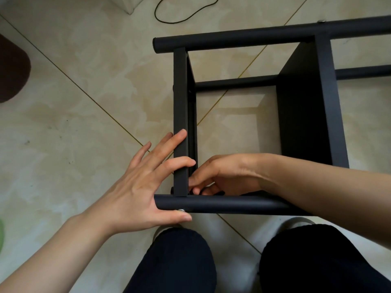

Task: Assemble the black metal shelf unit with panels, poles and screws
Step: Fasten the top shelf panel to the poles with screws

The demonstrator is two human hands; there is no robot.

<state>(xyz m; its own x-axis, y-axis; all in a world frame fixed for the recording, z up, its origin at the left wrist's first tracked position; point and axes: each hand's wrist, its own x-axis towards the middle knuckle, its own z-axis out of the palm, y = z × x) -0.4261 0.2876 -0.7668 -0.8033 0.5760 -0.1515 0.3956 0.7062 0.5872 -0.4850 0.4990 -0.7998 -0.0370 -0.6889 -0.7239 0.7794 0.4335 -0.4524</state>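
Partly assembled shelf unit (275, 115), laid on its side on the tiled floor (84, 102) in front of the knees. The left hand (135, 191) is spread with fingers straight against the end panel (180, 123) and the near pole (222, 205), apparently to steady the corner joint. The right hand (220, 176) is reached inside the frame, its fingertips curled together at the corner, seemingly on a small fastener that cannot be made out. A screw head (181, 210) is seen under the near pole. No containers are visible; a black cable (186, 16) lies beyond.
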